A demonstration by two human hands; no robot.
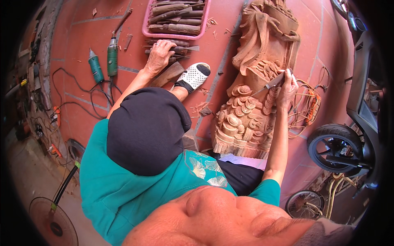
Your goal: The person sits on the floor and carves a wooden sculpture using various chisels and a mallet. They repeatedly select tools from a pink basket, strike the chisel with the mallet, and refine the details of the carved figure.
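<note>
My right hand (288, 89) is closed around the dark handle of a carving chisel (274, 80). Its thin blade points left, over the middle of a reddish-brown wood carving (250, 112) with draped robes and rounded, layered shapes. My left hand (159, 56) has its fingers bent down onto a row of chisels (180, 50) on the floor, closed over one whose flat metal blade sticks out to the right. Its handle is mostly hidden under my fingers. Just beyond sits a pink plastic basket (144, 30) filled with dark-handled carving tools (176, 28).
Two green power tools (95, 67) with black cables lie on the red tiles at left. A wooden block (169, 74) rests beside my white shoe (196, 76). Tangled cord with an orange power strip (314, 107) lies right of the carving, near a motorbike wheel (335, 147). A fan (53, 221) stands lower left.
</note>
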